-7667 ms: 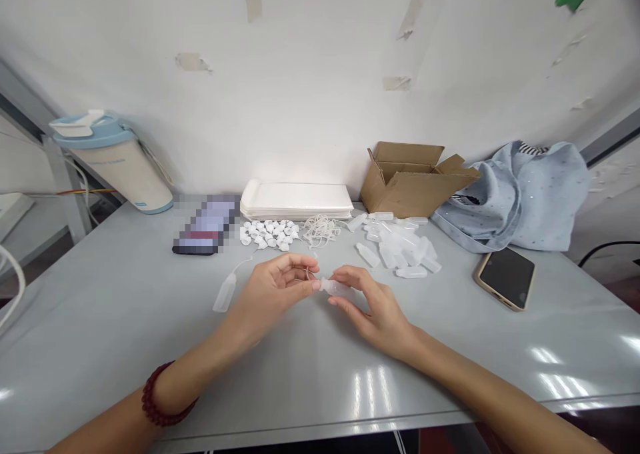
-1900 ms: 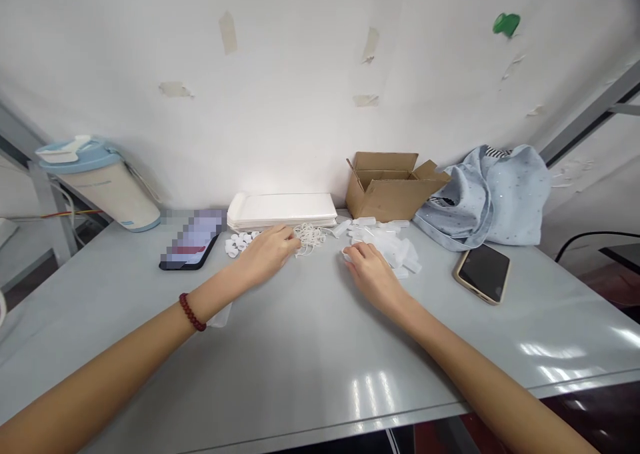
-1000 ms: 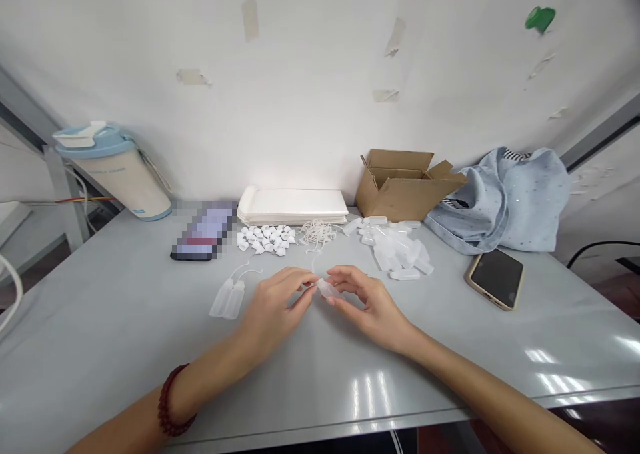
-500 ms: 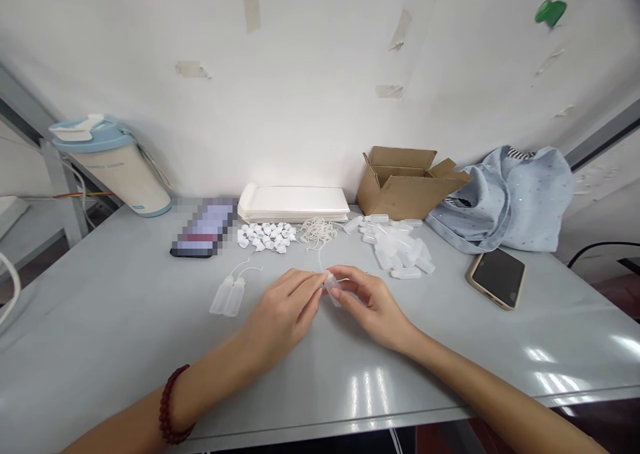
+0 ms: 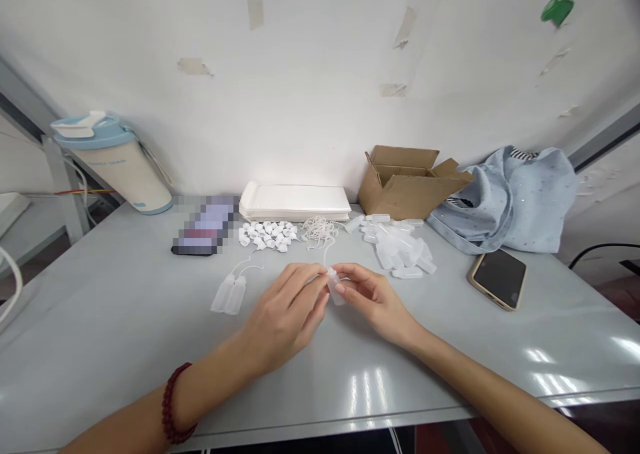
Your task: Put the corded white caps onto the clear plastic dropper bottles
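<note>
My right hand (image 5: 373,299) pinches a small clear plastic bottle (image 5: 335,291) just above the grey table (image 5: 125,327). My left hand (image 5: 287,314) meets it from the left, fingertips closed at the bottle's neck on a thin white string (image 5: 327,255) that rises from there. Two bottles with strings attached (image 5: 229,294) lie to the left of my hands. Farther back lie a heap of white caps (image 5: 267,235), a tangle of white strings (image 5: 319,230) and a pile of empty clear bottles (image 5: 400,249).
A stack of white trays (image 5: 295,203) and an open cardboard box (image 5: 407,182) stand by the wall. A blue-lidded jug (image 5: 116,160) is at back left, a phone (image 5: 206,225) near it. Another phone (image 5: 497,278) and a blue cloth bag (image 5: 515,197) lie on the right.
Both hands reached back to the strings and bottles, then came back to the middle with a bottle and a string. A second strung bottle now lies at left.
</note>
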The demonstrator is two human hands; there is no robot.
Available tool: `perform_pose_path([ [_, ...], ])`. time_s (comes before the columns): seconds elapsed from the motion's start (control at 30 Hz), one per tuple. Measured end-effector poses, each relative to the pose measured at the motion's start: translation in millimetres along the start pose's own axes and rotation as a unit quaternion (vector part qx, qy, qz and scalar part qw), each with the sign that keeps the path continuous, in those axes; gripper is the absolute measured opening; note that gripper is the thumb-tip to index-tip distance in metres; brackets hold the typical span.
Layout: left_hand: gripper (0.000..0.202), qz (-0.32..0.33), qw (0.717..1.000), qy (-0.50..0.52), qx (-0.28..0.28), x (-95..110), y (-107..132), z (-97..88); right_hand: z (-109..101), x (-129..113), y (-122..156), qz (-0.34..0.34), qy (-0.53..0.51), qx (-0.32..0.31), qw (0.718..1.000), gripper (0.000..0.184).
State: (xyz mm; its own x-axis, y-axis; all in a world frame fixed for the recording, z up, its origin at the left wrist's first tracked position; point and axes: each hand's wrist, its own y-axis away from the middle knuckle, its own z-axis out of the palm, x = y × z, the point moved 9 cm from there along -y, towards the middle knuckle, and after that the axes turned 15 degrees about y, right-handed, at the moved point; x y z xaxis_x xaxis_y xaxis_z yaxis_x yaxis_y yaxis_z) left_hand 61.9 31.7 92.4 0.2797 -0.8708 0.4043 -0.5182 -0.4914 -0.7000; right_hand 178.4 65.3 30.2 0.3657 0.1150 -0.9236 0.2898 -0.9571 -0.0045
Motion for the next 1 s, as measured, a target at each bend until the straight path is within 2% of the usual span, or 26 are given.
perform_pose_path([
  [0.2, 0.034, 0.049, 0.996, -0.066, -0.033, 9, 0, 9.6, 4, -1, 0, -0.005, -0.028, -0.007, 1.0, 0.024],
  [0.47, 0.031, 0.054, 0.994, -0.091, -0.035, 11, 1, 13.6, 4, -2, 0, -0.008, -0.061, -0.009, 0.998, 0.02],
  [0.77, 0.038, 0.037, 0.995, -0.078, -0.042, 4, 4, 15.2, 5, -2, 0, -0.003, -0.083, -0.01, 0.997, 0.02],
  [1.0, 0.031, -0.047, 0.997, 0.012, -0.063, -9, 3, 13.1, 13, 6, 1, 0.027, -0.091, -0.034, 0.995, 0.027],
])
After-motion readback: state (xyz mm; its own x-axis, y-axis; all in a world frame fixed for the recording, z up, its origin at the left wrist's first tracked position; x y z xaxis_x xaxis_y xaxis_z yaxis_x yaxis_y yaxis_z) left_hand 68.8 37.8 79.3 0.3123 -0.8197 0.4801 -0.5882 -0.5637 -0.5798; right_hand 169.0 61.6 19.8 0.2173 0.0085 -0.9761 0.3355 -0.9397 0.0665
